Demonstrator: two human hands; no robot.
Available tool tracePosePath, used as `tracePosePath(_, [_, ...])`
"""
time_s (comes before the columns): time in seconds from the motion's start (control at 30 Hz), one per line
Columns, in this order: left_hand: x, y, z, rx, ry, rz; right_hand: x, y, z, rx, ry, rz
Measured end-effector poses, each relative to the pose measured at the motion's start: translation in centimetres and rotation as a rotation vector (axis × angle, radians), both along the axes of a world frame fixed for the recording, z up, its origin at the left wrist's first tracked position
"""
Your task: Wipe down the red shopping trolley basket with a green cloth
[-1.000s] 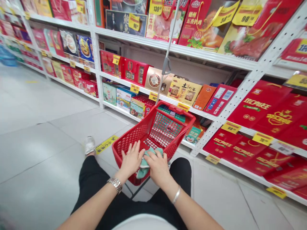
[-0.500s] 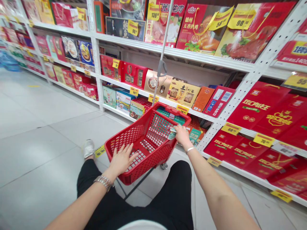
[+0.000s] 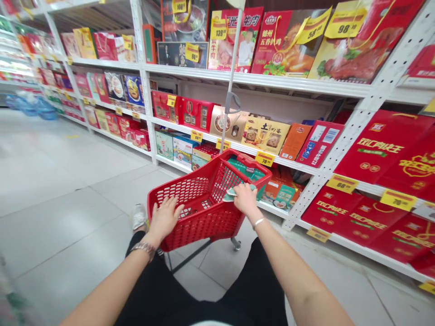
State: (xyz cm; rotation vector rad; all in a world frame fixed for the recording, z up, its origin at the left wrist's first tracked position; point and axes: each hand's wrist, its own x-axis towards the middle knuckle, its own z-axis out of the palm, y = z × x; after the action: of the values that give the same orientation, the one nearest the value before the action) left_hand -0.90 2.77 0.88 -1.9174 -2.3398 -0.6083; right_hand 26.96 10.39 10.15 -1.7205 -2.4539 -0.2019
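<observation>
- Right hand (image 3: 244,201) has slid inward along the rim of the red plastic shopping basket (image 3: 200,226), fingers closed narrow, pinching a pale green cloth (image 3: 236,194) on top of the rim.
- Left hand (image 3: 165,219) lies wide open on the basket's left rim, holding nothing.
- Cloth looks soft, light and floppy: easiest to take by its folded edge.
- Green box (image 3: 243,166) sits at the basket's far end.

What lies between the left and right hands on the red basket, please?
In the head view, only the open interior of the red shopping basket lies between the left hand and the right hand.
</observation>
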Motion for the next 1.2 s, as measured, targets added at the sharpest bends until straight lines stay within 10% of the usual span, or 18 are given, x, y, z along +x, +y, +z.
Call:
tracePosePath(0.3, [1.9,-0.8,1.1,-0.045,0.067,0.039,-7.4,-6.2,-2.3,0.005,0.048,0.258])
tracePosePath(0.57, [-2.3,-1.7,1.5,-0.143,0.141,0.063,-0.4,-6.1,1.4,0.204,-0.022,0.064])
tracePosePath(0.8, [-3.7,-1.5,1.1,-0.151,0.117,0.043,7.6,-0.4,5.7,0.188,0.096,-0.123])
tracePosePath(0.97, [-4.3,-0.6,1.4,-0.151,0.093,0.007,8.3,2.3,4.6,0.136,0.256,0.156])
tracePosePath(1.2, [-3.9,0.8,2.9,-0.180,-0.021,0.220,6.1,-0.1,2.0,0.314,0.409,0.192])
